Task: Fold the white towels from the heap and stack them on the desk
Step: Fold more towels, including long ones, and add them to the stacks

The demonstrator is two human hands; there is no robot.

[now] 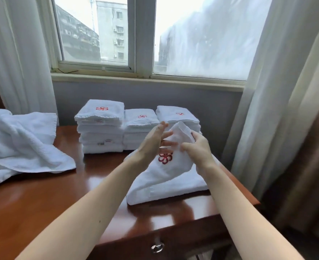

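the towel (166, 182) lies right of centre on the surface (42, 203), long axis crosswise, its far end lifted between both hands. the right hand (198, 149) pinches that end with curled fingers. the left hand (154, 141) rests against it, fingers straight. the stacks (100, 128) stand just behind. the towel's red flower emblem (165, 158) carries no readable writing.

daylit window (98, 34) above grey wall (173, 96); white curtains (14, 53) both sides; glossy wooden desk (42, 203) in front.
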